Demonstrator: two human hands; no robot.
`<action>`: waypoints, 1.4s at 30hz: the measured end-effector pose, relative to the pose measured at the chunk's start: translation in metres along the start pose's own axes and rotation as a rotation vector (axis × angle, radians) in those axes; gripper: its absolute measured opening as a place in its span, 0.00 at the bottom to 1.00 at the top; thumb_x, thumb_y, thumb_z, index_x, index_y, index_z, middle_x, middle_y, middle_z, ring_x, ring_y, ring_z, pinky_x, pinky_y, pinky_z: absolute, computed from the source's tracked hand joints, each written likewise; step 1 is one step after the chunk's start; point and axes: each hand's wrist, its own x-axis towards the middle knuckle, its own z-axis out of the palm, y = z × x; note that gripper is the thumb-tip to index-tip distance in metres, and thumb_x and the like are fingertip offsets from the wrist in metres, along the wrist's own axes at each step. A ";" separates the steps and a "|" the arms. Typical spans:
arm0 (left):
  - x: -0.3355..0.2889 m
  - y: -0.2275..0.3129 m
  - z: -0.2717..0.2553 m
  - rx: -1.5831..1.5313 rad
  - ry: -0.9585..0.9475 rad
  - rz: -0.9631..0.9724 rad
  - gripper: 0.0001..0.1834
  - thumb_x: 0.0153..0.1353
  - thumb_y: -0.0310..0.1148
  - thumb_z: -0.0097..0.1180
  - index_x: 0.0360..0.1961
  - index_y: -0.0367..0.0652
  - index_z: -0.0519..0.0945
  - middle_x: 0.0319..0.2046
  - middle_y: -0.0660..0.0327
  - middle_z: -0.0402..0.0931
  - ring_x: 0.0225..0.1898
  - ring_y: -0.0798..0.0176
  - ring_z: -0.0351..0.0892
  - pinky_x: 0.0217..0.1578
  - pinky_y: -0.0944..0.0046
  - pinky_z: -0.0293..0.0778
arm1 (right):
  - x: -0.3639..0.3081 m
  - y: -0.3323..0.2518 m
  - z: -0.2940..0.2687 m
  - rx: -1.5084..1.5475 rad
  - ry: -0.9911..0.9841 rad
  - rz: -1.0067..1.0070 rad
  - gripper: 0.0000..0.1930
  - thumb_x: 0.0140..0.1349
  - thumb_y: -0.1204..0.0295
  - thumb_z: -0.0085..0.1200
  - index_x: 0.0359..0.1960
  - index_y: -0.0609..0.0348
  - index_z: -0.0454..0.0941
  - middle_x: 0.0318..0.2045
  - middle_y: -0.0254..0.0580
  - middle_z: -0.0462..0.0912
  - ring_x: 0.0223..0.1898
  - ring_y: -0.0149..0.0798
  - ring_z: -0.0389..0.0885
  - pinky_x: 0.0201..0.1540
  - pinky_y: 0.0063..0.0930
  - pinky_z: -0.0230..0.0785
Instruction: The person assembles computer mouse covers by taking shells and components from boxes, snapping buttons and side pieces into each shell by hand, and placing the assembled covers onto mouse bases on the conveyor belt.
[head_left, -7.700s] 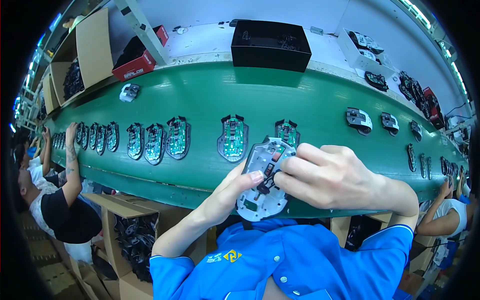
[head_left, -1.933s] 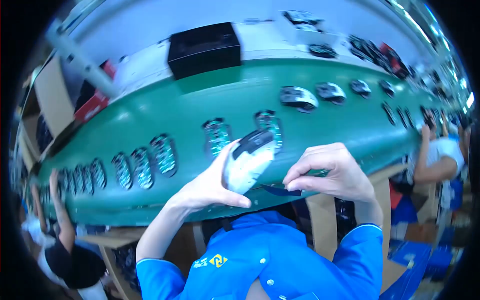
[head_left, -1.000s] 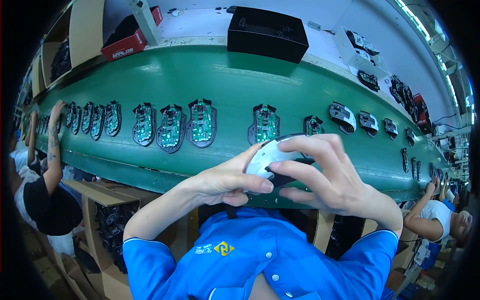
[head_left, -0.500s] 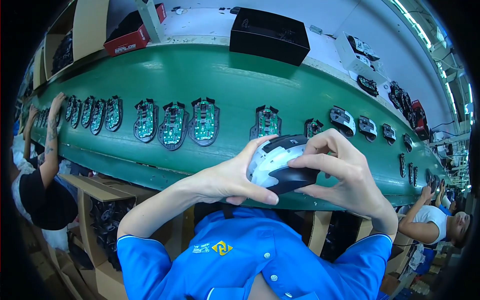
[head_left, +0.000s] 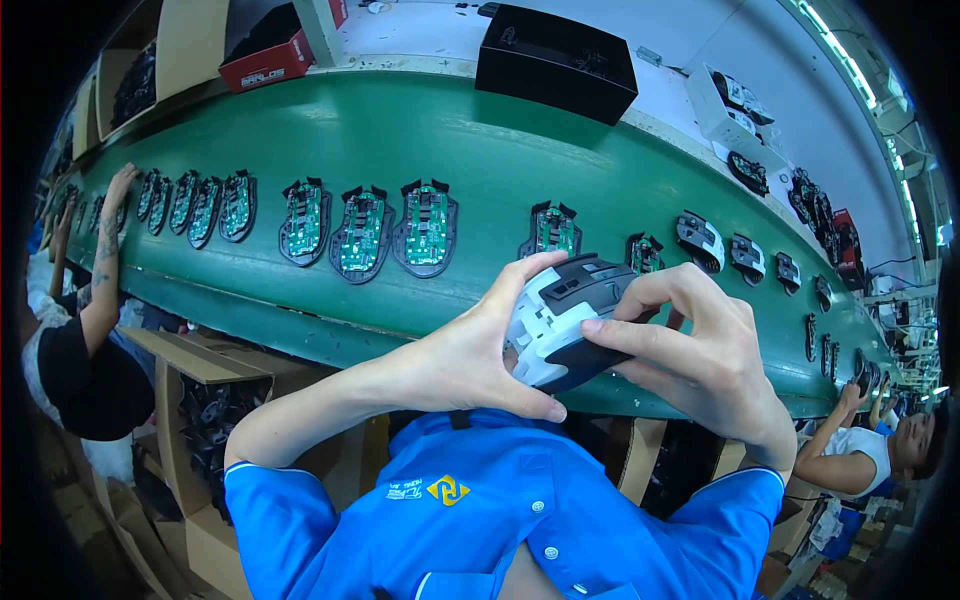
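Note:
Between my two hands is a computer mouse (head_left: 572,313) with a black top shell and a white inner side part, lifted over the near edge of the belt. My left hand (head_left: 478,345) wraps its white side, the thumb low and the index finger at the top. The right hand (head_left: 690,345) grips the dark end, with its thumb pressed on the white part. Just beyond the held mouse lies an open mouse base with a green circuit board (head_left: 553,229). A second such base (head_left: 645,252) sits to its right, partly hidden by my right hand.
Along the green conveyor belt (head_left: 400,130) lie several more mouse bases (head_left: 425,232) on the left and white-and-black mice (head_left: 700,242) on the right. A black box (head_left: 555,70) and a red box (head_left: 267,65) stand on the far ledge. Other people work at both ends; one tattooed arm (head_left: 107,250) reaches in.
The mouse has been tipped, so more of its black top and side buttons face up. Both hands still hold it. The belt scene has shifted slightly right and, on the left, up in the picture.

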 end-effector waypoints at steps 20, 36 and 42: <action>-0.018 0.017 0.014 0.680 0.243 0.233 0.48 0.37 0.30 0.70 0.59 0.36 0.54 0.48 0.48 0.59 0.51 0.48 0.66 0.48 0.57 0.69 | -0.017 0.022 0.008 0.536 0.148 0.180 0.22 0.39 0.73 0.71 0.39 0.57 0.78 0.36 0.37 0.74 0.35 0.29 0.74 0.30 0.19 0.73; -0.016 0.018 0.013 0.718 0.318 0.482 0.41 0.32 0.34 0.72 0.51 0.33 0.70 0.45 0.47 0.72 0.43 0.49 0.78 0.41 0.58 0.76 | -0.011 0.034 0.064 1.409 0.114 0.234 0.47 0.32 0.64 0.74 0.57 0.65 0.61 0.56 0.54 0.69 0.57 0.43 0.69 0.60 0.38 0.60; -0.004 0.014 -0.003 0.762 0.339 0.434 0.39 0.32 0.35 0.72 0.48 0.29 0.72 0.43 0.46 0.75 0.41 0.51 0.79 0.41 0.60 0.76 | 0.000 0.046 0.085 1.620 0.191 0.379 0.48 0.28 0.65 0.73 0.56 0.65 0.61 0.56 0.54 0.69 0.56 0.45 0.70 0.60 0.38 0.61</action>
